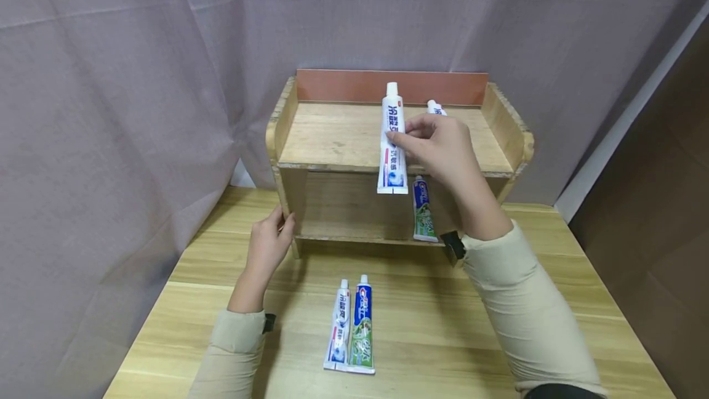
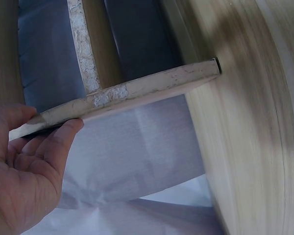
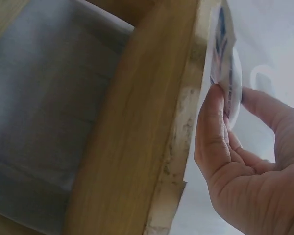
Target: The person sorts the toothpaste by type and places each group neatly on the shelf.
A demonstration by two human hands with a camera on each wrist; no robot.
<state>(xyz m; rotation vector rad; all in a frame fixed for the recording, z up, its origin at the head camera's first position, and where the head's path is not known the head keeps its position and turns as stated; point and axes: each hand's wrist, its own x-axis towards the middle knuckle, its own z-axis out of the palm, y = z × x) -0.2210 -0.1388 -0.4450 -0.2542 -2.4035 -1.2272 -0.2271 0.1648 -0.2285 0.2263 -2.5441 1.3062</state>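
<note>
A white toothpaste tube [image 1: 392,174] with blue lettering, cap upward, is pinched between the thumb and fingers of my right hand [image 1: 451,149]. It hangs before the upper board of a two-tier wooden shelf [image 1: 332,134]; the right wrist view has the tube [image 3: 223,54] close to the board's front edge. My left hand [image 1: 268,242] grips the shelf's left side panel, thumb and fingers on either side of its edge [image 2: 152,85]. Partly hidden behind my right hand, another white tube [image 1: 436,108] lies on the upper board. A blue-and-green toothpaste tube [image 1: 423,214] is on the lower tier.
On the wooden table [image 1: 443,337] in front of the shelf, a white toothpaste tube [image 1: 339,331] and a blue-and-green one [image 1: 362,331] lie side by side, caps away from me. A grey curtain [image 1: 360,11] hangs behind; a brown panel [image 1: 653,171] stands at the right.
</note>
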